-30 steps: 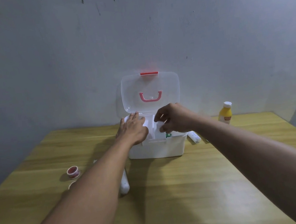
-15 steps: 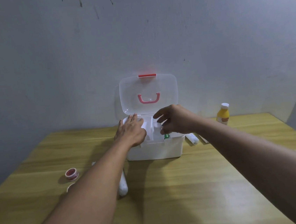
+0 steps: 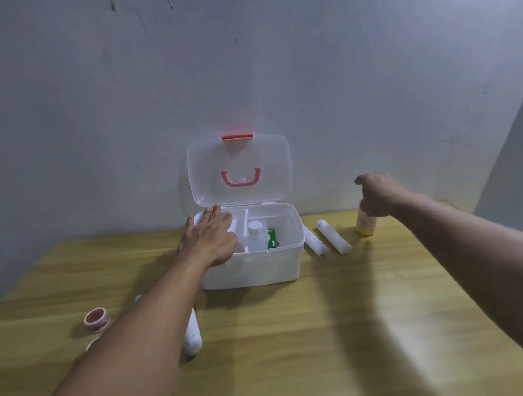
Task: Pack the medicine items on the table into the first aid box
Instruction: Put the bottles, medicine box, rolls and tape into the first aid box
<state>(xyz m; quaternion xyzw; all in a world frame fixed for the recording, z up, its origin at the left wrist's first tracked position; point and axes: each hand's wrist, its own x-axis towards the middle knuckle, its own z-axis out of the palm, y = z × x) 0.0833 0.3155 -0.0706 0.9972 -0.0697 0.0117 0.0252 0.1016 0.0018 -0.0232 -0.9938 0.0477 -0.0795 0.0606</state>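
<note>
The white plastic first aid box (image 3: pixel 251 271) stands at the middle of the yellow wooden table (image 3: pixel 332 335), its clear lid (image 3: pixel 239 168) upright. Inside sit a white capped bottle (image 3: pixel 257 235) and a green packet (image 3: pixel 272 238). The left hand (image 3: pixel 209 238) lies flat and released over the box's left compartment. At 3 o'clock lie two white rolls (image 3: pixel 326 239). Beyond them the right hand (image 3: pixel 379 193) has its grip around the top of a yellow bottle (image 3: pixel 365 224). At 8 o'clock lie another white roll (image 3: pixel 191 334) and a red-rimmed tape roll (image 3: pixel 97 318).
</note>
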